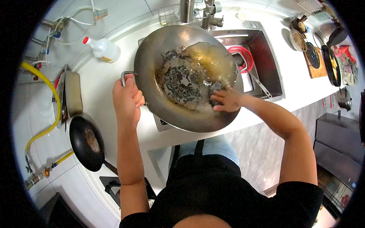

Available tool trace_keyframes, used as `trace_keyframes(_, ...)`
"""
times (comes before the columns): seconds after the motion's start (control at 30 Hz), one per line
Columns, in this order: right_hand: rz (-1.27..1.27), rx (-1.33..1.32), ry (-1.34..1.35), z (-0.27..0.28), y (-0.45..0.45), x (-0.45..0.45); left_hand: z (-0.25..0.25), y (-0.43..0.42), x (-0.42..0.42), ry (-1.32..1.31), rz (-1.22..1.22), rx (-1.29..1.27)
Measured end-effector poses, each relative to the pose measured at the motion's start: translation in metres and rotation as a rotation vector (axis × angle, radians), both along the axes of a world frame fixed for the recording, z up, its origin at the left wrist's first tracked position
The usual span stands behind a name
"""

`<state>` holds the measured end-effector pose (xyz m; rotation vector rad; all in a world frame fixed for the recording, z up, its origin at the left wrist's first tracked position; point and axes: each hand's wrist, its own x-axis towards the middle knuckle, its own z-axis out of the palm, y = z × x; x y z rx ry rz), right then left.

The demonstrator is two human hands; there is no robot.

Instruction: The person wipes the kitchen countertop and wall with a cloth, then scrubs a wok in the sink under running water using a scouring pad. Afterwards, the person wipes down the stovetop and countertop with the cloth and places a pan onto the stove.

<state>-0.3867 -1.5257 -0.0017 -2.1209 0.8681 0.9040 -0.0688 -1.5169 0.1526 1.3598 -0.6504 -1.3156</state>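
Head view: grips w/ left hand (128, 95) the shiny metal loop handle (123, 78) of a large, round, grey metal wok (197, 121). Rests right hand (227, 99), fingers spread, on a dark, rough-looking scrubbing pad (215, 90) inside it; can't tell if pinched or only pressed. Holds hands well apart, w/ wok btwn them, over the dark grey metal sink (266, 41).

Could slop the cloudy, yellowish water (213, 59), pooled just beyond R hand, over the rim if tilted too far by L hand. Could rock or slide under a hard R push, esp. w/ only one handle held; can't see what supports it underneath. Could lose hold of pad, prob. from wet fingers.

Re: writing, can't read any brand. Shows a yellow label (106, 58) on the white plastic bottle (102, 48) w/ red cap, beyond L hand; too small to make out. Same for tiny marks on sink rim, beyond R hand.
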Motion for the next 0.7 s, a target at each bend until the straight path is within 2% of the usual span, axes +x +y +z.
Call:
trace_keyframes(0.13,0.038,-0.220,0.162,-0.022,-0.034,0.005,0.009,0.000,-0.007,-0.004,0.005,0.038)
trace_keyframes(0.3,-0.129,-0.443,0.085,-0.054,-0.078,0.026,0.003,-0.002,-0.004,-0.009,0.041,0.080)
trace_keyframes(0.4,-0.249,-0.478,0.041,-0.072,-0.106,0.053,0.003,-0.002,-0.003,-0.011,0.044,0.084)
trace_keyframes(0.6,-0.648,-0.531,-0.388,-0.068,-0.137,0.142,-0.004,0.000,0.001,-0.010,0.044,0.070)
trace_keyframes(0.7,-0.737,-0.418,-0.603,-0.049,-0.143,0.183,-0.004,-0.001,0.000,-0.017,0.038,0.066)
